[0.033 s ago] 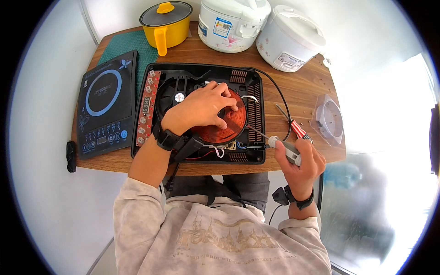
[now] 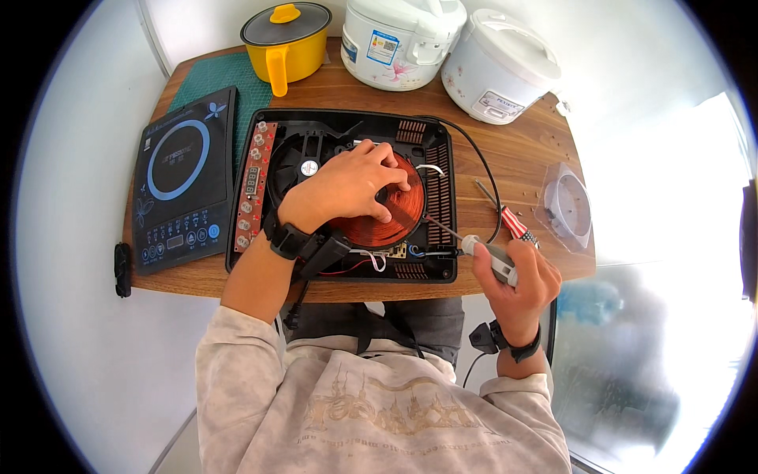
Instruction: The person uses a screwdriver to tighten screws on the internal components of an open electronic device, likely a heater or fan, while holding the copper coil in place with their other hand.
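1. Head view, risk: the screwdriver (image 2: 496,261) slants toward the rim of the copper coil (image 2: 406,207); if pushed at that angle, it might slip and scratch the winding.
2. The coil sits inside the open black housing (image 2: 441,162), on the table (image 2: 521,154). Whether the tip is seated in a screw is too small to tell.
3. Left hand (image 2: 357,183): reaching across, palm down, fingers spread and bent over the coil.
4. Right hand (image 2: 523,283): fingers wrapped around the screwdriver's handle, beyond the housing's near-right corner.

Well beyond the left grip (image 2: 351,186) stand a round yellow pot (image 2: 300,61) with a grey lid (image 2: 276,25) and, farther right, two white, flower-patterned rice cookers (image 2: 407,43); beyond the right grip (image 2: 519,278), rightward, lies a clear plastic package (image 2: 567,207).
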`<state>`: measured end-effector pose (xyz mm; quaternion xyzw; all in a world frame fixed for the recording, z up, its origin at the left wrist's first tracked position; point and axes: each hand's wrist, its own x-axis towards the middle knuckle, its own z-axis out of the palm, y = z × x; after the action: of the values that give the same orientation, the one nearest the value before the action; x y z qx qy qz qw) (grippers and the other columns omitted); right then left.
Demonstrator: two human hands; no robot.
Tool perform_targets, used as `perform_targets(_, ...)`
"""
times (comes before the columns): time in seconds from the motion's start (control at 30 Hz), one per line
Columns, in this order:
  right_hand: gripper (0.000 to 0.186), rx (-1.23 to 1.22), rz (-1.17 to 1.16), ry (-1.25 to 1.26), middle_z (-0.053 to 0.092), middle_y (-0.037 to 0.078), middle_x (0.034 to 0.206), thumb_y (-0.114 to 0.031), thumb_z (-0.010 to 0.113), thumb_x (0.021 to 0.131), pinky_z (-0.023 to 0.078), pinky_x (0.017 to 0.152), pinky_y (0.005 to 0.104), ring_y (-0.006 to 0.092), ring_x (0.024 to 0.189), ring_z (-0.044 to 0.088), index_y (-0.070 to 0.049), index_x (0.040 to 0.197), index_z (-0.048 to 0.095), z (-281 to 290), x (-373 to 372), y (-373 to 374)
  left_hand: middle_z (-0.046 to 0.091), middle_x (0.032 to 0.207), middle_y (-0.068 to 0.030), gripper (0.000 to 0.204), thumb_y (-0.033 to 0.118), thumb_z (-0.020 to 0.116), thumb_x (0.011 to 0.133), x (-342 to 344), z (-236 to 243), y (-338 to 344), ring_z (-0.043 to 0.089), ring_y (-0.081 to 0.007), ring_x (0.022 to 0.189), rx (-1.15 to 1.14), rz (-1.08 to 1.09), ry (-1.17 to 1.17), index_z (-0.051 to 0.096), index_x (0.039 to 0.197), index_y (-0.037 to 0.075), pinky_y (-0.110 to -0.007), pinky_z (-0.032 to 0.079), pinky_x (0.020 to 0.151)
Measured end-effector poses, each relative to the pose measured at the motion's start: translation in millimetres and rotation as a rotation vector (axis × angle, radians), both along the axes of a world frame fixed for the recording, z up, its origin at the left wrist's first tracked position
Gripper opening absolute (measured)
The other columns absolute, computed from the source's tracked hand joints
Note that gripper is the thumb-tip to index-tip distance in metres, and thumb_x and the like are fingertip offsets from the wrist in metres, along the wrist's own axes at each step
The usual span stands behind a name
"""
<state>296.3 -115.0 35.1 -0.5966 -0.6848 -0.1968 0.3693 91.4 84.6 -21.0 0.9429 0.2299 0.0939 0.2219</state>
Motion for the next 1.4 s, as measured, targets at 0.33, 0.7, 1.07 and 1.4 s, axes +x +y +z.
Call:
perform_targets(0.33,0.039,-0.069,-0.063,-0.126,0.045,0.001,0.059,-0.026,0.088,0.081,0.034,0.044,0.032,0.0167,0.045,0.045,-0.011,0.069,0.054,12.9,-15.5,6.1,0.056,0.125,-0.0059,0.051,0.026,0.089,0.071,-0.3,2.9,-0.4,0.052,-0.0302,0.124,-0.008,0.009,0.02,0.073,0.119,0.017,-0.043,0.049,0.104)
perform_targets(0.7,0.031,-0.217,-0.036,0.019,0.058,0.005,0.077,-0.017,0.086,0.082,0.048,0.054,0.0375,0.0277,0.06,0.059,-0.007,0.09,0.057,23.3,-19.7,13.0,0.055,0.126,-0.006,0.052,0.026,0.089,0.071,0.0,5.5,-2.1,0.051,-0.0301,0.126,-0.026,0.017,0.043,0.073,0.119,0.017,-0.044,0.049,0.105)
perform_targets(1.07,0.034,-0.277,-0.051,0.103,0.064,0.01,0.085,-0.013,0.085,0.081,0.054,0.063,0.0387,0.0303,0.074,0.067,-0.006,0.099,0.056,24.9,-10.0,10.6,0.056,0.125,-0.0062,0.051,0.026,0.089,0.071,-0.4,3.5,-1.3,0.051,-0.0303,0.127,-0.018,0.012,0.014,0.073,0.119,0.018,-0.043,0.049,0.105)
perform_targets(1.4,0.039,-0.332,-0.077,0.351,0.069,0.012,0.088,-0.02,0.087,0.083,0.055,0.064,0.0342,0.0274,0.073,0.071,-0.007,0.108,0.059,18.3,5.6,16.6,0.056,0.125,-0.0064,0.05,0.027,0.088,0.072,-2.1,2.8,-0.3,0.051,-0.0297,0.127,-0.005,0.002,0.016,0.072,0.119,0.017,-0.044,0.05,0.104)
